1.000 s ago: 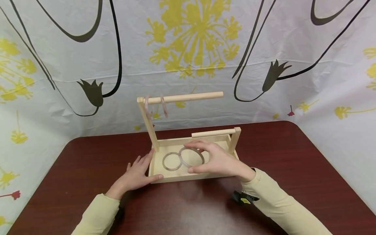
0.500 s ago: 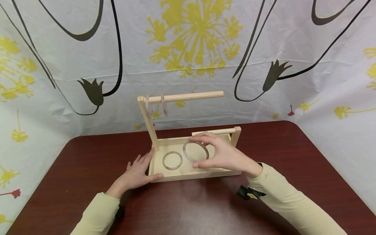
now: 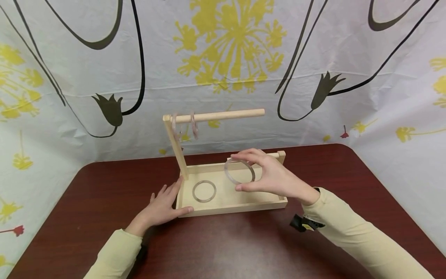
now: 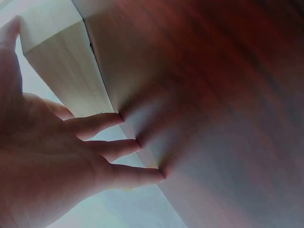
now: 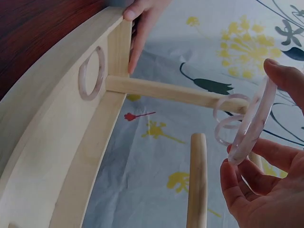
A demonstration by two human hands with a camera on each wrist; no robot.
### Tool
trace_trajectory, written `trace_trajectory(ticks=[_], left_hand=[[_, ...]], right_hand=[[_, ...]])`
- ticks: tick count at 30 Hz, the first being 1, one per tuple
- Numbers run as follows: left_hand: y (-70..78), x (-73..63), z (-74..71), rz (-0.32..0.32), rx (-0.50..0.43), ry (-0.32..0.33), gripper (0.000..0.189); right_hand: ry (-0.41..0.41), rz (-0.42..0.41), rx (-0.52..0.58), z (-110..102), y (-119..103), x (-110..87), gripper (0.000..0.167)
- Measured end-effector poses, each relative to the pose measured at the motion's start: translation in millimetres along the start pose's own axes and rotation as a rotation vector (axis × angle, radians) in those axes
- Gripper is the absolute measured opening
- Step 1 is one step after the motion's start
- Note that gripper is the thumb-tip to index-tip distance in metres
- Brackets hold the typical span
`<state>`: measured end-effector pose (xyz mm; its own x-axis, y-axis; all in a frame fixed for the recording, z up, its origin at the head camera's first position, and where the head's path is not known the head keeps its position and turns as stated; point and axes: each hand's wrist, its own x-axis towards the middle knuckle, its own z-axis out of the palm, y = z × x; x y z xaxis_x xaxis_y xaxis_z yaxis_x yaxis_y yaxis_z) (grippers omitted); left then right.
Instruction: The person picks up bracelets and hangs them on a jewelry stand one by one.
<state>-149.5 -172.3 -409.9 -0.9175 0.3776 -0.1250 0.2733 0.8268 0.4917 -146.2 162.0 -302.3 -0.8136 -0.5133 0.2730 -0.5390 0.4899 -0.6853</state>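
My right hand (image 3: 273, 176) pinches a pale translucent bangle (image 5: 254, 121) between thumb and fingertips, tilted and raised above the wooden tray (image 3: 231, 210). In the head view it overlaps the end of the lower wooden bar (image 5: 198, 185). A second bangle (image 3: 204, 191) lies flat on the left part of the tray floor. My left hand (image 3: 160, 207) rests at the tray's left end, fingers spread, thumb along the front corner; in the left wrist view several fingertips touch the table. Two bangles (image 3: 194, 128) hang near the post on the upper wooden bar (image 3: 230, 114).
The tall post (image 3: 177, 149) rises from the tray's left end and a short post (image 3: 281, 157) from its right end. A dark red-brown table (image 3: 331, 186) carries the stand. Behind it hangs a white cloth (image 3: 146, 77) with flower prints.
My right hand has lifted the pinched bangle off the tray, moving it up and rightward, apart from the bangle left lying there. My left hand stays in place.
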Motion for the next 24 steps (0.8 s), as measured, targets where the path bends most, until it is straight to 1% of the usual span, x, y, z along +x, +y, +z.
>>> trace_trajectory(ticks=[4,8,12,17,21,24], left_hand=[[-0.6,0.6,0.5,0.002,0.003,0.002,0.106],[-0.3,0.2,0.4,0.003,0.000,0.000,0.106],[0.4,-0.6,-0.2,0.004,0.002,0.003,0.106],[0.4,-0.5,-0.4,0.000,0.005,0.002,0.106],[0.7,-0.1,-0.8,-0.002,-0.004,-0.001,0.105],[0.8,0.0,-0.8,-0.006,-0.009,-0.005,0.106]], right_hand=[[0.004,0.018,-0.019,-4.9,0.8,-1.5,0.069],[0.014,0.016,-0.053,-9.7,2.6,-2.2,0.070],[0.036,-0.006,-0.092,-13.6,6.0,-2.3,0.070],[0.087,-0.026,-0.094,-17.8,11.0,-3.9,0.070],[0.119,0.002,-0.074,-21.9,13.9,-6.0,0.070],[0.122,0.042,-0.063,-25.5,16.0,-7.4,0.069]])
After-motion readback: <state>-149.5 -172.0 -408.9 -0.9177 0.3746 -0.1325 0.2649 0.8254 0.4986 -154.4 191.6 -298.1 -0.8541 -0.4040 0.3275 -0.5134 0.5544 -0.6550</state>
